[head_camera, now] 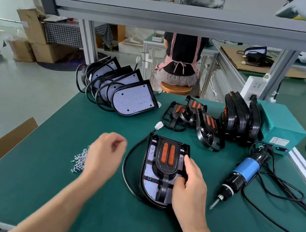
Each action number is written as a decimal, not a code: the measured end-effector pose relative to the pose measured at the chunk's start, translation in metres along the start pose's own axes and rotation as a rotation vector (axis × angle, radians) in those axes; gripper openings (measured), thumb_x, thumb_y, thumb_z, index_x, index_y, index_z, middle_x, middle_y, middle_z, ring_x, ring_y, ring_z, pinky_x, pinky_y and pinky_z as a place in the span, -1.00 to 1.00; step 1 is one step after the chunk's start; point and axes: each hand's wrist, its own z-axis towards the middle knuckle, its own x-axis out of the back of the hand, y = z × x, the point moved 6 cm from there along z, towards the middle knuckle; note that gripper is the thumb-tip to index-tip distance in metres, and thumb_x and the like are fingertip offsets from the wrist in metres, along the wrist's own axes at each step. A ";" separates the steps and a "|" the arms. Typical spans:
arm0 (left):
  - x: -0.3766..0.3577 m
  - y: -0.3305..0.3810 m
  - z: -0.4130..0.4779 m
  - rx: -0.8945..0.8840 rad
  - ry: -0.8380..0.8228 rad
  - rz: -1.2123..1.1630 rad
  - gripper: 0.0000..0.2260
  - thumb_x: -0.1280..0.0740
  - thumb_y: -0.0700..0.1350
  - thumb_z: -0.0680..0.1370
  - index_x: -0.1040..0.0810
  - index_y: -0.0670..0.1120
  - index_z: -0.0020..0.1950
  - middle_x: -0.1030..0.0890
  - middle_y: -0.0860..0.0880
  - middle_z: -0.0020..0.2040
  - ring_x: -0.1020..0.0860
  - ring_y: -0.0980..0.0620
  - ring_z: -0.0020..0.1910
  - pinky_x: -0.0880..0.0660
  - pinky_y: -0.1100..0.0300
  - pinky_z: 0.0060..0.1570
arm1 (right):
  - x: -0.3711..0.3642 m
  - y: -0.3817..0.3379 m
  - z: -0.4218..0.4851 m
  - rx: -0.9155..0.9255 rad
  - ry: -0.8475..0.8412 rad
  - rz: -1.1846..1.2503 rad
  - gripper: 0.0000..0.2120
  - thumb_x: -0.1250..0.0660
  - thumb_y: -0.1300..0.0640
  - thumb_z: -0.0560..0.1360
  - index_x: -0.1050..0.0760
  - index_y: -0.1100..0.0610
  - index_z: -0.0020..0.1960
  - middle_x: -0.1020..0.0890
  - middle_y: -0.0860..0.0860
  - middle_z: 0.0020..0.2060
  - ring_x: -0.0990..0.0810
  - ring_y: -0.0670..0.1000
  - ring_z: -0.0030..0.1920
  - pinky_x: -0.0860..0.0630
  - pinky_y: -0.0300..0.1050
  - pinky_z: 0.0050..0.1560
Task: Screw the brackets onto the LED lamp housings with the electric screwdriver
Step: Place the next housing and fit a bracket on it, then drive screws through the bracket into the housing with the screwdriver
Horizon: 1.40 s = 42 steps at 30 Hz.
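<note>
- Your right hand (191, 189) has its fingers bent down onto the right edge of the bracket (167, 163), steadying it on the LED lamp housing (145, 186), which lies near the centre of the green table (57, 191).
- Your left hand (105, 154) hovers loosely curled and blurred over the screws (80, 159) at near left; I cannot tell whether it pinches one.
- Your electric screwdriver (242, 175) lies untouched just right of the housing.
- Expect the housing to be light and stiff and likely to slide, so hold it by its black rim.
- Keep your fingers off the exposed LED board, which looks fragile.
- The bracket's thin ribs probably flex, so press near its screw corners.
</note>
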 end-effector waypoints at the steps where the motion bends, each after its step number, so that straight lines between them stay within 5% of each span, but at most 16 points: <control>1: 0.010 -0.013 0.014 0.052 -0.028 0.116 -0.90 -0.39 -0.12 0.53 -0.62 0.07 -0.15 -0.61 0.13 -0.18 -0.58 0.02 -0.13 -0.45 0.16 -0.11 | 0.000 0.000 -0.001 0.002 -0.002 -0.009 -0.46 -0.17 0.46 0.57 -0.39 0.19 0.51 -0.42 -0.18 0.33 -0.37 -0.24 0.29 -0.07 -0.66 0.23; 7: 0.030 -0.052 0.057 0.165 -0.246 0.418 -0.92 -0.49 -0.08 0.47 -0.62 -0.03 -0.16 -0.65 0.00 -0.16 -0.58 -0.07 -0.10 -0.46 0.13 -0.14 | 0.011 -0.016 -0.011 0.069 0.011 -0.027 -0.49 -0.26 0.34 0.59 -0.37 0.12 0.52 -0.26 -0.02 0.57 -0.18 -0.12 0.57 -0.01 -0.44 0.47; 11: 0.023 -0.049 0.066 0.121 -0.316 0.490 -0.86 -0.50 -0.11 0.46 -0.57 -0.03 -0.22 -0.63 0.01 -0.21 -0.58 -0.07 -0.14 -0.50 0.13 -0.17 | 0.067 -0.025 0.009 0.197 0.238 -0.109 -0.59 -0.36 0.26 0.56 -0.47 0.16 0.39 -0.43 0.01 0.36 -0.41 -0.01 0.39 -0.35 -0.01 0.44; 16: 0.016 -0.050 0.072 0.065 -0.383 0.588 -0.88 -0.45 -0.15 0.53 -0.57 -0.11 -0.19 -0.64 -0.05 -0.17 -0.57 -0.12 -0.11 -0.51 0.09 -0.13 | 0.134 0.037 0.062 -0.240 0.164 -0.462 -0.59 -0.33 -0.17 0.54 -0.40 0.17 0.12 -0.47 0.12 0.03 -0.46 0.17 -0.07 -0.38 0.01 -0.05; 19: 0.013 -0.052 0.072 0.018 -0.417 0.628 -0.84 -0.41 -0.13 0.56 -0.52 -0.10 -0.20 -0.56 0.02 -0.21 -0.53 -0.09 -0.12 -0.40 0.12 -0.17 | 0.137 0.062 0.074 -0.412 0.074 -0.537 -0.38 -0.32 -0.33 0.51 -0.22 0.21 0.08 -0.50 0.14 -0.16 -0.51 0.24 -0.07 -0.39 0.05 -0.11; 22: 0.010 -0.050 0.075 -0.064 -0.477 0.654 -0.85 -0.39 -0.17 0.56 -0.53 -0.12 -0.20 -0.53 0.09 -0.25 -0.50 -0.02 -0.18 -0.35 0.14 -0.21 | 0.133 0.065 0.085 -0.470 0.119 -0.521 -0.31 -0.40 -0.32 0.46 -0.14 0.19 0.13 -0.50 0.14 -0.13 -0.55 0.28 0.01 -0.44 0.09 -0.07; 26: 0.014 -0.043 0.077 -0.106 -0.492 0.661 -0.83 -0.39 -0.20 0.53 -0.47 0.01 -0.19 -0.55 0.09 -0.24 -0.53 -0.06 -0.11 -0.37 0.13 -0.15 | 0.137 0.070 0.087 -0.523 0.217 -0.428 -0.36 -0.49 -0.12 0.37 -0.14 0.16 0.11 -0.47 0.08 -0.25 -0.53 0.18 -0.17 -0.42 0.06 -0.17; 29: 0.018 -0.031 0.072 -0.090 -0.422 0.466 -0.85 -0.35 -0.25 0.53 -0.52 0.00 -0.14 -0.61 0.04 -0.24 -0.60 0.01 -0.18 -0.44 0.15 -0.21 | 0.141 0.080 0.076 -0.522 0.334 -0.140 -0.35 -0.47 -0.12 0.26 -0.24 0.16 0.15 -0.55 0.05 -0.16 -0.54 0.10 -0.19 -0.45 -0.01 -0.23; 34: 0.009 0.003 0.042 0.167 -0.433 -0.382 -0.86 -0.32 -0.30 0.61 -0.66 -0.15 -0.03 -0.64 0.03 -0.31 -0.62 0.23 -0.33 -0.49 0.44 -0.32 | 0.139 0.088 0.068 -0.475 0.413 0.350 -0.47 -0.43 -0.22 0.19 -0.40 0.08 -0.02 -0.47 -0.01 -0.18 -0.46 0.07 -0.23 -0.40 -0.08 -0.20; 38: -0.008 0.034 0.016 0.293 -0.472 -0.712 -0.88 -0.33 -0.29 0.60 -0.62 -0.20 -0.11 -0.61 0.02 -0.35 -0.57 0.19 -0.37 -0.50 0.41 -0.36 | 0.137 0.074 0.063 -0.426 0.499 0.622 -0.67 -0.40 -0.19 0.34 -0.40 -0.02 -0.06 -0.46 -0.07 -0.19 -0.50 -0.08 -0.35 -0.48 -0.23 -0.33; 42: -0.021 0.056 -0.003 0.336 -0.489 -0.820 -0.89 -0.37 -0.26 0.57 -0.58 -0.20 -0.16 -0.55 -0.03 -0.39 -0.50 0.15 -0.44 -0.39 0.40 -0.49 | 0.126 0.060 0.063 -0.342 0.444 0.936 -0.88 -0.35 0.08 0.53 -0.44 0.09 -0.03 -0.54 -0.09 -0.39 -0.53 -0.10 -0.43 -0.51 -0.27 -0.36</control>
